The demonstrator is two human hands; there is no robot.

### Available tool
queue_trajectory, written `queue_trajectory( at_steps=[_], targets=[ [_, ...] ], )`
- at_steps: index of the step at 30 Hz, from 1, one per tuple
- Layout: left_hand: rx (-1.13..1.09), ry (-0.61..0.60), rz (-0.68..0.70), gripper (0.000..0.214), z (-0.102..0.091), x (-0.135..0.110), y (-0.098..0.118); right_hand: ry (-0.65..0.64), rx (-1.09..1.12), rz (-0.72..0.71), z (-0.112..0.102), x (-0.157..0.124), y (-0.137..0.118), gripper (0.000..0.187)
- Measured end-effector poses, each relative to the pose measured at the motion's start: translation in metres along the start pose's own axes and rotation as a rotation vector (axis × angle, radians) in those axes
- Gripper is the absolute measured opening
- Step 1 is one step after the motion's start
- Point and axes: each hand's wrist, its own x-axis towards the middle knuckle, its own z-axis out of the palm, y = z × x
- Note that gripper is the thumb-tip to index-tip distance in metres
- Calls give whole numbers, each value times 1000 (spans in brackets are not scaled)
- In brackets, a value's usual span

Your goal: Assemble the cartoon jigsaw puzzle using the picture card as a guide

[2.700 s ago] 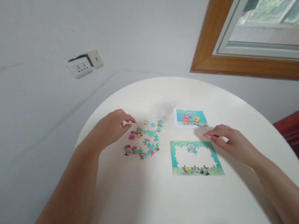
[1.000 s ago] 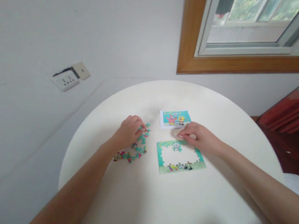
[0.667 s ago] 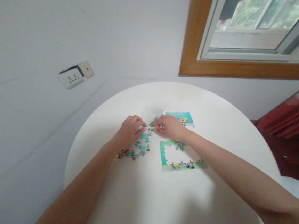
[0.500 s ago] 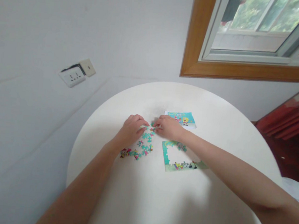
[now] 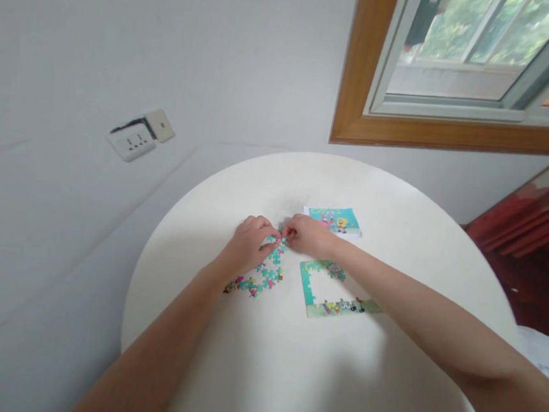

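Observation:
Loose jigsaw puzzle pieces (image 5: 268, 273) in turquoise, pink and yellow lie in a scattered group left of the table's middle. My left hand (image 5: 254, 237) rests over the upper end of this group, fingers curved and thumb held apart from them. Its fingertips reach almost to those of my right hand (image 5: 307, 233), which pinches what appears to be a small puzzle piece; the fingers largely cover it. Below my right forearm lies a partly assembled puzzle frame (image 5: 312, 309), with border sections joined around a white middle. The forearm hides its right side.
A turquoise cartoon picture box or booklet (image 5: 333, 219) lies behind my right hand. All this is on a round white table (image 5: 289, 367) against a wall with a socket (image 5: 133, 140). A wood-framed window (image 5: 454, 133) and red curtain (image 5: 533, 212) are to the right.
My left hand has shifted slightly right, its fingertips nearer my right hand's. My right hand's fingers have curled in more. The view has moved a little.

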Motion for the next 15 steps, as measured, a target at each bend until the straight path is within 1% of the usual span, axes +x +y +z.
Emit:
queue_trajectory(
  at_steps=[5,8,10,12,15],
  targets=[
    [-77,-2,-65,10,-2,3,2,26,110,-22,6,-1,2,22],
    [-151,18,-150,10,-6,6,6,43,196,-25,2,-5,6,21],
    [-218,33,-228,16,-10,8,12,65,253,-20,-7,-11,10,19],
    [-299,45,-310,25,-14,10,23,88,304,-20,-19,-20,15,17],
    [-422,57,-389,35,-18,14,48,107,380,-36,-38,-40,20,30]
  ],
)
